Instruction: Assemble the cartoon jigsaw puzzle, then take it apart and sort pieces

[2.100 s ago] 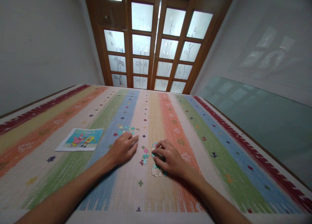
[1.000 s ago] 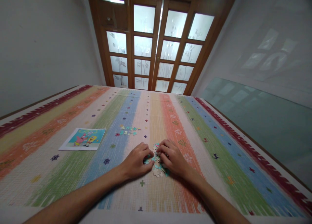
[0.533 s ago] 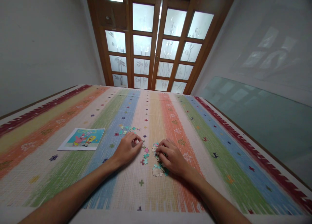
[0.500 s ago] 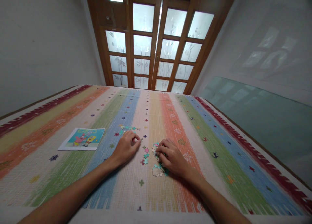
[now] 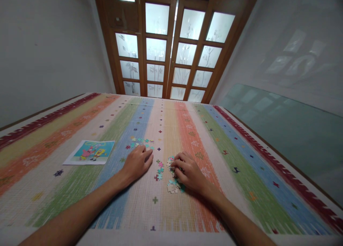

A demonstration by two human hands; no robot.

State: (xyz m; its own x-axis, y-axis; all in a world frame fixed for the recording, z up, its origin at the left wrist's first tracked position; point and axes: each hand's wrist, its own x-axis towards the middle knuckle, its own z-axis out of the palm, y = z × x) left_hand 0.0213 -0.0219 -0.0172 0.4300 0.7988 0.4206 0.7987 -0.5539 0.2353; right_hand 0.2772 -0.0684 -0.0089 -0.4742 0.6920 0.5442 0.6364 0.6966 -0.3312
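A second ago your left hand [image 5: 138,162] covered the loose pieces [image 5: 160,171]; now it rests just short of the far pieces [image 5: 139,140], leaving the loose ones exposed, nearer the tabletop's [image 5: 139,210] near edge. Its fingers are bent; you can't tell if they pinch anything. Your right hand [image 5: 189,171] curls its fingers over the puzzle pile [image 5: 173,187], grip hidden.

Covered with striped, motif-printed tablecloth [image 5: 171,131]. Bounded at far side by wood-framed doors [image 5: 176,48] with frosted panes [image 5: 155,49]. Flanked by wall [image 5: 50,56] at left, pale-green panel [image 5: 284,121] at right.
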